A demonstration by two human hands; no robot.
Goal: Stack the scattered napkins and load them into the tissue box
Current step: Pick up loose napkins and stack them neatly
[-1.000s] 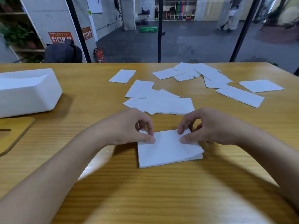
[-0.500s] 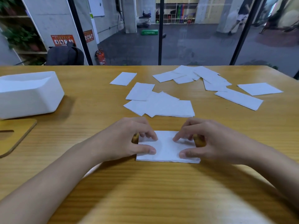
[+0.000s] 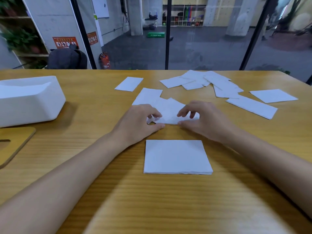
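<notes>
Napkins: one squared stack (image 3: 177, 156) lies flat on the surface (image 3: 94, 107), long axis left-right, parallel to the near edge. Just beyond stack: one overlapping cluster (image 3: 167, 107), sheets skewed. Left grip (image 3: 138, 124) and right grip (image 3: 207, 122) both curled, pinching cluster's near edge. Farther beyond stack: one larger pile (image 3: 202, 80), sheet count unclear, and three single sheets (image 3: 129, 83). Well left of stack: one tissue box (image 3: 28, 100), one wooden lid (image 3: 13, 144).

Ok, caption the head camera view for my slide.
Left hand and right hand pinch loose napkins beyond a squared stack on the wooden table; tissue box sits left.
</notes>
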